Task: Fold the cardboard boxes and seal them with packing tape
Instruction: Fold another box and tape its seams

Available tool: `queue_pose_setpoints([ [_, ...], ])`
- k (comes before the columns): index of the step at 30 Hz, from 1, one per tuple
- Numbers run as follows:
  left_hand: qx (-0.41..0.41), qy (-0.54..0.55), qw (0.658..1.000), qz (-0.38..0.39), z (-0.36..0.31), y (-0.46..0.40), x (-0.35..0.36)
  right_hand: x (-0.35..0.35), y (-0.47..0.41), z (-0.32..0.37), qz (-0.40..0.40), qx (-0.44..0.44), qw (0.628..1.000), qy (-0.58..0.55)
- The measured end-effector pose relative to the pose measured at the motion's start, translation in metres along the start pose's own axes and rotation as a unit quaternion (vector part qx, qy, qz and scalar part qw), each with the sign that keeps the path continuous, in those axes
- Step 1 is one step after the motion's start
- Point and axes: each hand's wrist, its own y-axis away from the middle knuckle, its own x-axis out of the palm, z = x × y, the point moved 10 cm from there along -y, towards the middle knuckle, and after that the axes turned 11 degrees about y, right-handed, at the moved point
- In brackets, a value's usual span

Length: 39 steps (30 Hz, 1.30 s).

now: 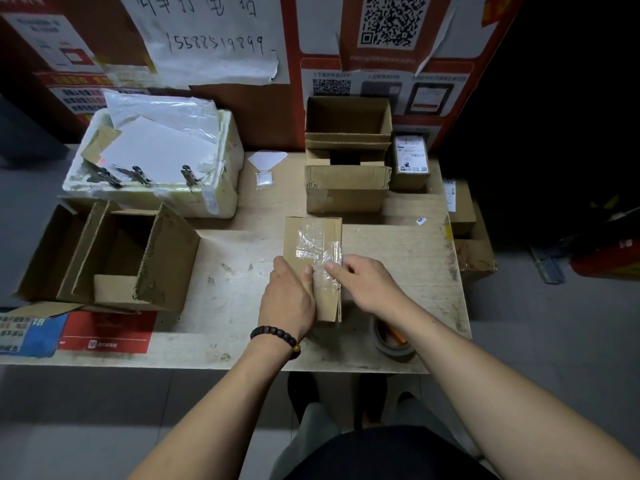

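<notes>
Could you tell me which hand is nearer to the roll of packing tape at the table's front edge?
The right. The right hand reaches onto the taped box, its forearm passing directly over the roll of packing tape. The left hand grips the box's left side, farther from the roll.

A white foam box (221,199) stuffed with plastic mailers (162,147) is sitting at the worktop's (221,261) back left; posters (391,26) with QR codes are hanging behind.
</notes>
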Motion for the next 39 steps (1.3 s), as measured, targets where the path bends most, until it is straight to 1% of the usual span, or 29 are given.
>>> queue_pose_setpoints([
  [2, -0.004, -0.007, 1.0, 0.005, 0.001, -0.002, -0.001, 0.0, -0.002, 0.003, 0.001, -0.007, 1.0, 0.012],
  [4, -0.007, -0.012, 1.0, 0.01, 0.001, -0.003, 0.0, 0.0, -0.005, -0.001, 0.009, 0.019, 1.0, 0.012],
  [6, -0.004, -0.016, 1.0, 0.016, -0.001, -0.002, 0.002, -0.005, -0.011, -0.005, -0.006, 0.048, 0.999, -0.013],
  [8, -0.006, -0.022, 1.0, 0.017, -0.002, -0.002, 0.003, -0.011, -0.019, -0.002, -0.023, 0.04, 0.999, -0.023],
  [9, -0.013, -0.026, 0.999, 0.017, -0.001, -0.003, 0.002, -0.012, -0.022, 0.002, -0.018, 0.028, 0.999, -0.025],
  [11, -0.044, -0.039, 0.998, 0.027, 0.002, -0.007, 0.001, -0.006, -0.026, 0.004, 0.008, 0.016, 0.999, -0.039],
  [14, -0.086, -0.083, 0.992, 0.033, 0.005, -0.01, 0.0, 0.012, -0.022, -0.005, 0.072, 0.044, 0.99, -0.113],
  [16, -0.087, -0.101, 0.991, 0.024, 0.004, -0.012, -0.001, 0.02, -0.015, -0.008, 0.102, 0.062, 0.978, -0.171],
  [21, -0.071, -0.105, 0.992, 0.012, 0.005, -0.015, -0.006, 0.021, -0.003, -0.007, 0.116, 0.061, 0.974, -0.184],
  [23, -0.061, -0.105, 0.992, 0.011, 0.003, -0.015, -0.007, 0.02, -0.002, -0.008, 0.108, 0.063, 0.976, -0.179],
  [26, -0.06, -0.106, 0.992, 0.014, 0.002, -0.014, -0.005, 0.014, 0.001, -0.02, 0.042, 0.092, 0.985, -0.142],
  [27, -0.059, -0.103, 0.993, 0.015, 0.001, -0.013, -0.005, 0.012, 0.005, -0.024, 0.028, 0.102, 0.983, -0.152],
  [30, -0.054, -0.081, 0.995, 0.022, -0.001, -0.009, -0.002, 0.013, 0.015, -0.024, 0.004, 0.106, 0.975, -0.196],
  [33, -0.029, -0.031, 0.998, 0.042, -0.007, -0.006, -0.003, 0.006, 0.016, -0.021, -0.023, 0.095, 0.981, -0.166],
  [34, -0.01, -0.006, 0.999, 0.052, -0.012, -0.003, -0.005, 0.003, 0.016, -0.024, -0.033, 0.106, 0.98, -0.168],
  [35, 0.011, 0.024, 0.998, 0.06, -0.017, 0.0, -0.007, 0.0, 0.016, -0.028, -0.037, 0.122, 0.972, -0.197],
  [37, 0.036, 0.098, 0.992, 0.067, -0.024, 0.004, -0.018, -0.006, 0.018, -0.036, -0.024, 0.153, 0.944, -0.291],
  [39, 0.026, 0.148, 0.987, 0.063, -0.021, 0.004, -0.031, -0.016, 0.022, -0.041, -0.002, 0.168, 0.917, -0.361],
])
